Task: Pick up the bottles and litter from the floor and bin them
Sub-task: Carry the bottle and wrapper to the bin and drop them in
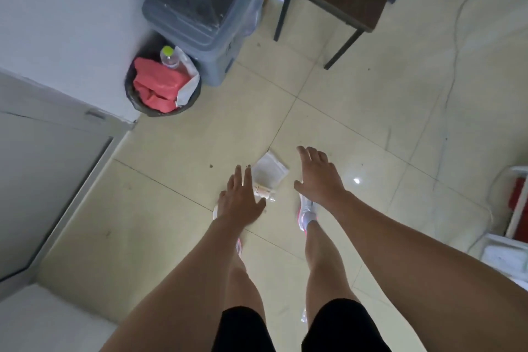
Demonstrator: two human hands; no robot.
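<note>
Pale glossy tiles stretch bare through mid-frame between the round bin at upper left, against the wall corner, and the litter at lower centre. A white packet lies flat with a small bottle at its near edge. Left hand and right hand hover on either side, fingers spread, grasping nothing. Table legs stand at upper right.
</note>
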